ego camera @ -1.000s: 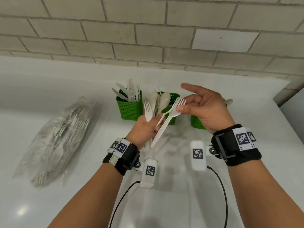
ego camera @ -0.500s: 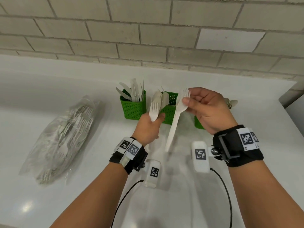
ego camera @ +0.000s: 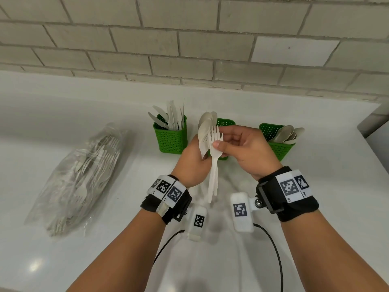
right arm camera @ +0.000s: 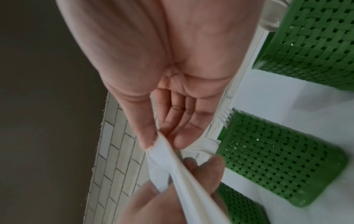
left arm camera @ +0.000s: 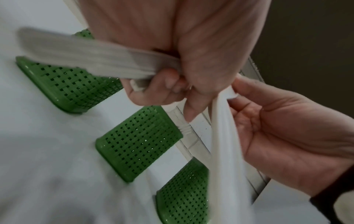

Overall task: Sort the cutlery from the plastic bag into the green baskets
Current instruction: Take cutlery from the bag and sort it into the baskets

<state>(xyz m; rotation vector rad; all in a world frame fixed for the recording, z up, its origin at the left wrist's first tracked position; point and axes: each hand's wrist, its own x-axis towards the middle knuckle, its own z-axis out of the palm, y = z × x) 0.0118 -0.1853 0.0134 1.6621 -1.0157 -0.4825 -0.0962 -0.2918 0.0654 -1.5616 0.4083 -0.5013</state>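
Head view, left hand [ego camera: 192, 163] fingers curled round spoons [ego camera: 205, 128], right hand [ego camera: 244, 148] fingers pinching forks [ego camera: 214, 144]

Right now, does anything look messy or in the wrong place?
Nothing looks spilled or broken. The knives basket, middle basket and spoons basket stand upright, and the plastic bag lies flat on the counter. Both the left hand and right hand hold forks.

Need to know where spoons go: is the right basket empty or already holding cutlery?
Holding cutlery. In the head view several spoon bowls stick out over the rim of the right basket. How full it is below the rim cannot be told.
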